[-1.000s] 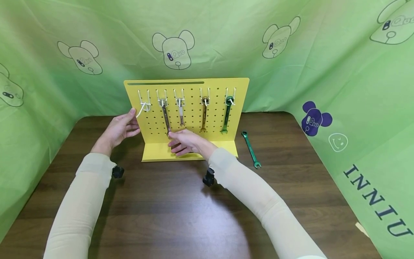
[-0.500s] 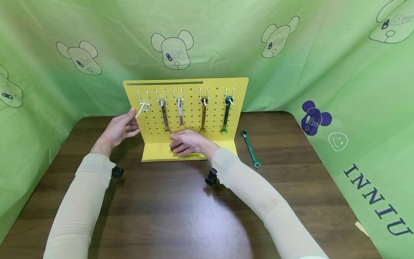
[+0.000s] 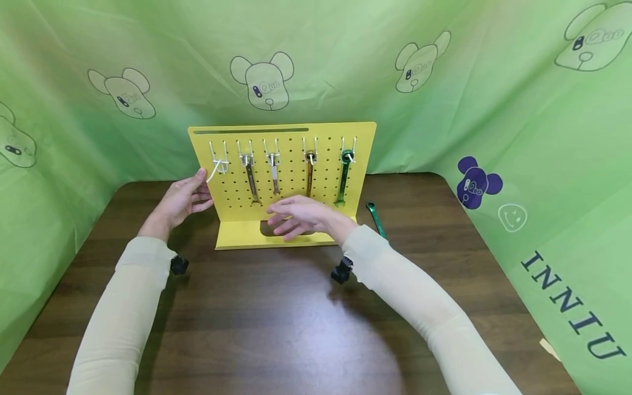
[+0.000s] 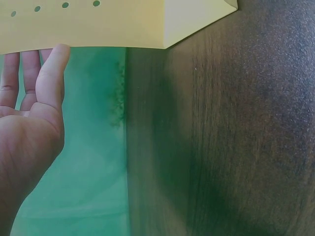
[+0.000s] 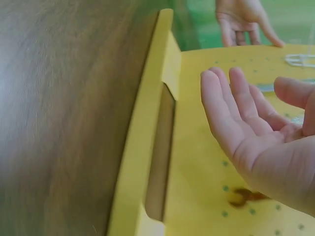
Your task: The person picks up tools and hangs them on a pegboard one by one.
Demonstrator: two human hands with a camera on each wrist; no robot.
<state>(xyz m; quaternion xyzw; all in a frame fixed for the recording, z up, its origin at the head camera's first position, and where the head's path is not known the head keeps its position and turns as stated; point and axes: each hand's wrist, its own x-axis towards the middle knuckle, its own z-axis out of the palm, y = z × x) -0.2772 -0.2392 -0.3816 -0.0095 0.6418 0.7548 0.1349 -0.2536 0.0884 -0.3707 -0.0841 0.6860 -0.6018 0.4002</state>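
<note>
My left hand (image 3: 184, 198) holds the left edge of a yellow pegboard (image 3: 236, 225), thumb in front and fingers behind it, as the left wrist view shows. In front of the board's lower middle is my right hand (image 3: 303, 214), fingers loosely extended and nothing in them. Wrenches hang from white hooks: a dark silver wrench (image 3: 252, 180), a shorter silver wrench (image 3: 274, 173), a bronze wrench (image 3: 310, 173) and a green wrench (image 3: 344, 178). The bronze one's lower end is hidden behind my right hand. The leftmost white hook (image 3: 219, 164) bears no wrench.
Another green wrench (image 3: 376, 219) lies on the brown wooden table (image 3: 276, 318) right of the board, its lower end covered by my right sleeve. A green printed cloth (image 3: 336, 66) hangs behind and along the sides.
My right hand has moved right, away from the lower end of the dark silver wrench, which now hangs free. My left hand keeps its place at the board's edge.
</note>
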